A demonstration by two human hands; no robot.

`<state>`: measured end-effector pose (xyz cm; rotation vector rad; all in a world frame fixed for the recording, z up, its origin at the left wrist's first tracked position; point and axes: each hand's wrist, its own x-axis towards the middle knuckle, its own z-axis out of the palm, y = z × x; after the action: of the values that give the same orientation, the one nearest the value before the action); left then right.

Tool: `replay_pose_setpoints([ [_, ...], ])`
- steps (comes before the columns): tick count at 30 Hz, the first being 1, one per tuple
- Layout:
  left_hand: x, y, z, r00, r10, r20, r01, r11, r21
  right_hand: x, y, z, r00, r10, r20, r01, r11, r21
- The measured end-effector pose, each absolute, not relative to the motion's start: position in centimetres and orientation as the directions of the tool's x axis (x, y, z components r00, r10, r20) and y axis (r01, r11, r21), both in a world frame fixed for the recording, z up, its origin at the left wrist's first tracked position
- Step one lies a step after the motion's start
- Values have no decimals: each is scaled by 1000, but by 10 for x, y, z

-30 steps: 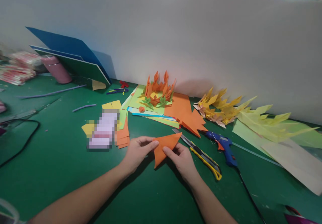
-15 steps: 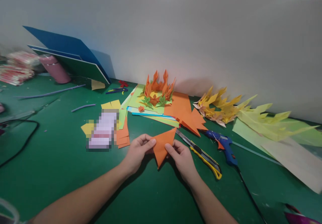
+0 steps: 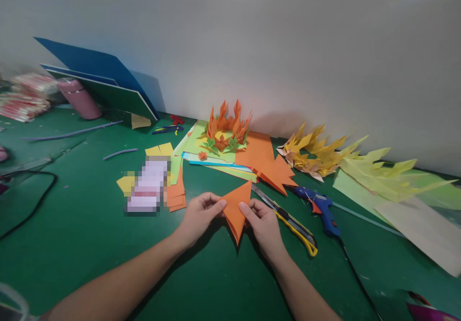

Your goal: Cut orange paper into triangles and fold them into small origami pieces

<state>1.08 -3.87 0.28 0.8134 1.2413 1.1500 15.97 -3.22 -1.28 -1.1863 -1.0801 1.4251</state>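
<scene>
A folded piece of orange paper (image 3: pixel 236 208) is held up over the green table, one point up and another down toward me. My left hand (image 3: pixel 201 215) pinches its left corner between thumb and fingers. On its right side, the thumb of my right hand (image 3: pixel 262 222) presses against the front with the fingers behind. The folds at the lower point stand slightly apart. Just right of my right hand lies a yellow and black utility knife (image 3: pixel 295 229). Behind the paper stands an orange origami crown (image 3: pixel 226 133) on coloured sheets.
A blue glue gun (image 3: pixel 324 210) with a black cord lies at the right. Beyond it sit yellow (image 3: pixel 313 153) and pale green paper crowns (image 3: pixel 385 172). On the left are a blurred-out lilac object (image 3: pixel 149 186), orange slips (image 3: pixel 175 196), a pink bottle (image 3: pixel 79 99) and blue boards (image 3: pixel 97 66).
The orange paper has turned a little in my hands; its lower point has swung right and its folds have parted slightly. Both hands keep their hold.
</scene>
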Motion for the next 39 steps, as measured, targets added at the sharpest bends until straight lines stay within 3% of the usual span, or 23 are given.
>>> replay_pose_setpoints([
  [9, 10, -39, 4, 5, 929, -370, -362, 347, 865, 158, -34, -16, -199, 976, -88, -112, -112, -987],
  [17, 10, -39, 5, 35, 966, -257, -161, 259, 952, 160, -33, -15, -218, 974, -65, -54, -79, -995],
  [22, 7, -38, 4, 109, 958, -264, 3, 265, 964, 159, -35, -16, -274, 959, -74, 4, -76, -997],
  [30, 6, -36, -1, 60, 944, -323, -265, 327, 907, 159, -34, -13, -244, 969, -46, 63, -31, -998],
  [39, 9, -37, 1, 61, 935, -349, -404, 343, 848, 158, -34, -15, -280, 960, -19, 153, 25, -988],
])
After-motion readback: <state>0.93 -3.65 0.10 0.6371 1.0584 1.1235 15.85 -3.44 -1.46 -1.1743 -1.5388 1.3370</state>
